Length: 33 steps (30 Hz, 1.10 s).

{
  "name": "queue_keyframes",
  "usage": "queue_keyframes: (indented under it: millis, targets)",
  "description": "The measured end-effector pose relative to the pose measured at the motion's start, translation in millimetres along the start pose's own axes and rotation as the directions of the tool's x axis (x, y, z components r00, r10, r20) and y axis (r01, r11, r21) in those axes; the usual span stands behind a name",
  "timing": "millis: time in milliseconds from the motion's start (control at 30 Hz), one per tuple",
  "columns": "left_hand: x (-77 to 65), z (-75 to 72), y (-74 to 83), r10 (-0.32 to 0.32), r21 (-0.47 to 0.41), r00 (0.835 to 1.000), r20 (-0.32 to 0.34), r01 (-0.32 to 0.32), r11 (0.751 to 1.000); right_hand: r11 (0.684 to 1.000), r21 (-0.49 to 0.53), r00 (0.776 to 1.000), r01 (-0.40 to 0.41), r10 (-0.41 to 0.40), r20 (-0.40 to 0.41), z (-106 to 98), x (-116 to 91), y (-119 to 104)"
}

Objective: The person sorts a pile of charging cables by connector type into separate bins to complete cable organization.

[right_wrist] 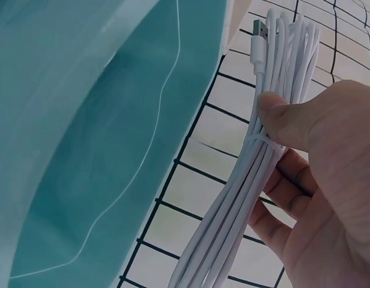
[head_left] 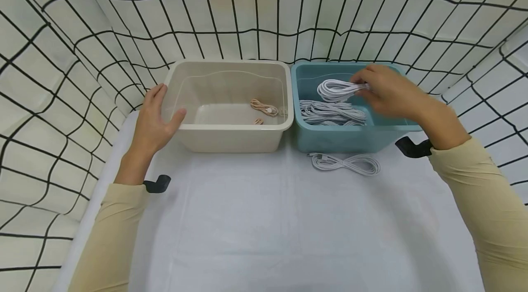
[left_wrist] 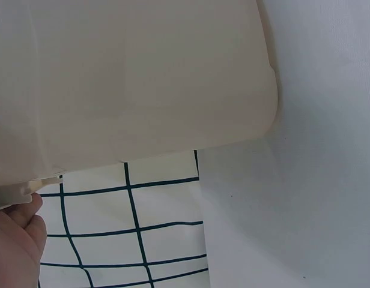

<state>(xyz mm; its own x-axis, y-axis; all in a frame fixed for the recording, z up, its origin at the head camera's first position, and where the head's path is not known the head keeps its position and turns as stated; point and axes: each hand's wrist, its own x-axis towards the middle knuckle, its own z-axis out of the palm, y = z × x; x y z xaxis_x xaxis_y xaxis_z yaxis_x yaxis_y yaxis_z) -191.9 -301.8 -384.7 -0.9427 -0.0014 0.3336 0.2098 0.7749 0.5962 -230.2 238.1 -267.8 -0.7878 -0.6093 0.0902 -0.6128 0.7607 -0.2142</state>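
Note:
My right hand pinches a bundled white USB cable over the teal bin. In the right wrist view the thumb and fingers close on the cable bundle near its tie, its metal USB plug showing at the top. Inside that bin lie several more white cable bundles. At the left end of the beige bin, my left hand holds the rim, thumb over it and fingers along the outside. The left wrist view shows those fingers at the rim's underside.
Two small tan cable coils, one larger, lie at the right in the beige bin. A white cable bundle rests on the white tabletop before the teal bin. Black wire grid panels stand behind and at both sides.

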Motion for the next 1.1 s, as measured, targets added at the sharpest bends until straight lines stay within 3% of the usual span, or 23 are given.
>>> queue_keyframes:
  millis: [367, 767, 1100]
  targets:
    - [-0.7, 1.5, 0.9, -0.012, -0.009, 1.000, 0.008, 0.012, 1.000, 0.999, 0.021, 0.999, -0.048, 0.048, -0.003, -6.1, 11.3, 14.8]
    - [1.0, 0.1, 2.1, -0.006, 0.004, 1.000, -0.014, 0.006, 1.000, 0.998, 0.040, 0.998, -0.046, 0.047, -0.031, -10.5, -4.4, 0.9]
    - [0.3, 0.6, 3.4, -0.002, 0.005, 1.000, -0.014, 0.002, 1.000, 0.999, 0.044, 0.996, -0.030, 0.033, -0.088, -9.0, -29.4, -8.3]
